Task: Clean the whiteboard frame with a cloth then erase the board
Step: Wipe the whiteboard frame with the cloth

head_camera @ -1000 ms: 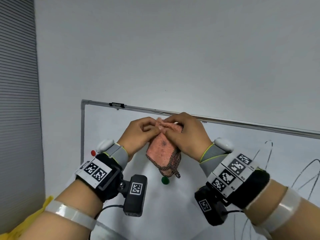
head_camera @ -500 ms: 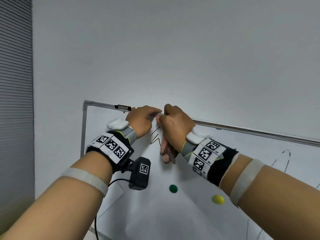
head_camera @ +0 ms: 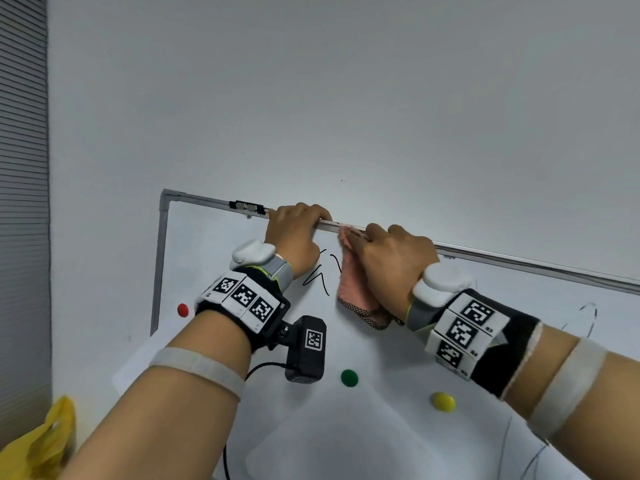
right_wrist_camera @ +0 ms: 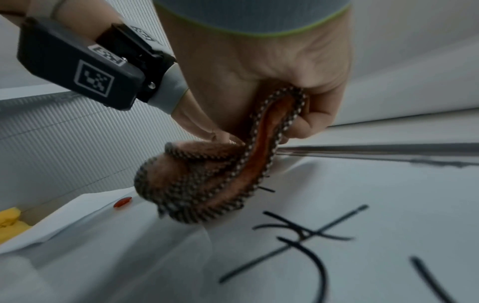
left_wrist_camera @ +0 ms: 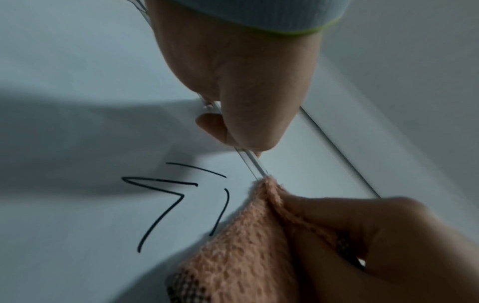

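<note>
Up at the top frame of the whiteboard, the pink cloth is held in the right hand and pressed on the frame, which is gripped just beside it by the left hand.

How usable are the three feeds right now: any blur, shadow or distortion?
Head view: evenly lit, sharp, frame bowed by the wide lens. Left wrist view: dim, left hand casting a broad shadow across the board. Right wrist view: cloth soft with blur.

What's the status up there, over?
Left hand grips the top frame. Right hand holds the pink cloth against the frame. Marker scribbles not yet erased. Nothing in the way.
</note>
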